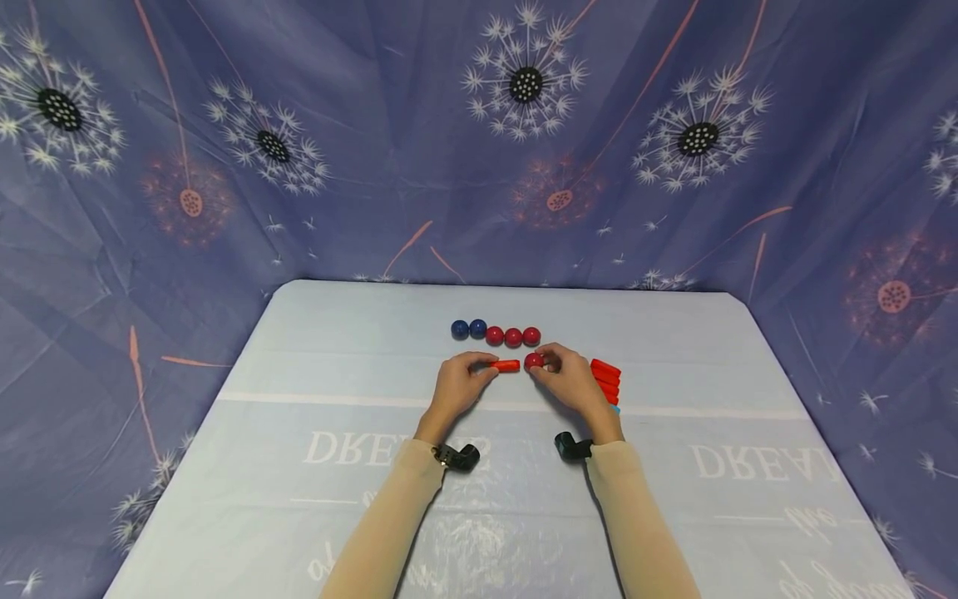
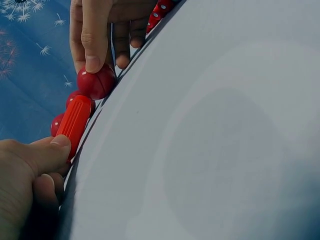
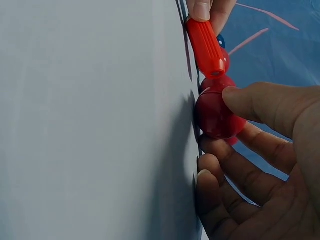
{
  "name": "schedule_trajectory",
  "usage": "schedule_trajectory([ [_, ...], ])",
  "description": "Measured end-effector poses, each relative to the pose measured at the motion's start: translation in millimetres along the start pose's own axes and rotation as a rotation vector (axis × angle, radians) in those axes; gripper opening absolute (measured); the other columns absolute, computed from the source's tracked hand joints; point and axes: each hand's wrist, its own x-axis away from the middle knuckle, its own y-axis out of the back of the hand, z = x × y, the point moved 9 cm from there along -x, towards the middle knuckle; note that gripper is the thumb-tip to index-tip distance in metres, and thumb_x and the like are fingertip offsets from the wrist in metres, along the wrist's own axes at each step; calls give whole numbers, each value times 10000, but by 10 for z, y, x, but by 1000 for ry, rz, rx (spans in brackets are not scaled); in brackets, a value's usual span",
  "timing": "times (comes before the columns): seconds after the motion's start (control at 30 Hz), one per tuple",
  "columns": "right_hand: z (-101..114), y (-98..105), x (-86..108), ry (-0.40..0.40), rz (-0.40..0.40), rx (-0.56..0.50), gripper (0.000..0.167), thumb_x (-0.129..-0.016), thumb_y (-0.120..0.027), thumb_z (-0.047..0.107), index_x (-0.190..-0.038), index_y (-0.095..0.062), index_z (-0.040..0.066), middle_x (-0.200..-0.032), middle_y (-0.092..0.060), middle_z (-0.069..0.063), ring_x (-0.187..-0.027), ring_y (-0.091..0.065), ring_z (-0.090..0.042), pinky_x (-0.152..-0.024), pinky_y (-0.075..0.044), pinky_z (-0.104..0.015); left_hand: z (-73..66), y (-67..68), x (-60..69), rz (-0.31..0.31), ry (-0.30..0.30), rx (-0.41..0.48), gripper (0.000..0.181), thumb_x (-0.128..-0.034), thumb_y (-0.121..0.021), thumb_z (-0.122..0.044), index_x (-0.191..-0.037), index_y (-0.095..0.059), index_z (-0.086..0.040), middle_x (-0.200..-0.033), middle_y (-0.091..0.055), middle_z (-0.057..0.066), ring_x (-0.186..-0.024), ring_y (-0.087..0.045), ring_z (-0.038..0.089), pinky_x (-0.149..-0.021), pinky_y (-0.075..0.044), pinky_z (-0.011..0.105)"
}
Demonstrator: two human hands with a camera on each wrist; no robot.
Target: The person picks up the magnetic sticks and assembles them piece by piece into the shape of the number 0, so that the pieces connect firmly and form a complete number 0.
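Observation:
My left hand (image 1: pixel 458 388) pinches a short red ridged plastic rod (image 1: pixel 507 366) by its left end, between thumb and finger. Facing it, my right hand (image 1: pixel 572 384) holds a shiny red ball (image 1: pixel 534 362) between thumb and fingers. In the head view a small gap shows between the rod's free end and the ball. The rod's free end, with a small hole, is visible in the right wrist view, where the rod (image 3: pixel 206 47) points toward the ball (image 3: pixel 216 116). Both things are low over the table; whether they touch it I cannot tell.
Just beyond my hands, two blue balls (image 1: pixel 468 329) and three red balls (image 1: pixel 513 337) lie in a row. Several red rods (image 1: pixel 606 372) lie right of my right hand, with a light blue end (image 1: pixel 615 409) below them. A patterned curtain (image 1: pixel 419 150) hangs behind the white table (image 1: pixel 337 333).

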Motion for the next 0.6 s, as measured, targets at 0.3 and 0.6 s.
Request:
schedule_trajectory([
  [0.3,12,1,12,3,-1,9,382,-951,-738,288,-1287,-667,120,-1150,-718,-99,-1004,-624,-261,-926,-547,-458,-32,12,8,-10,-7,-7,203,-897,-809,-189,-1096,-806,-148,-870,-735,37,-565,-475,61,-539,-391,233],
  [0.6,41,-22,9,26,-5,14,370,-950,-744,289,-1272,-673,121,-1068,-696,-83,-958,-585,-248,-849,-513,-394,-11,-1,5,-1,5,-7,206,-907,-800,-187,-1109,-800,-148,-936,-756,33,-581,-488,58,-548,-401,227],
])
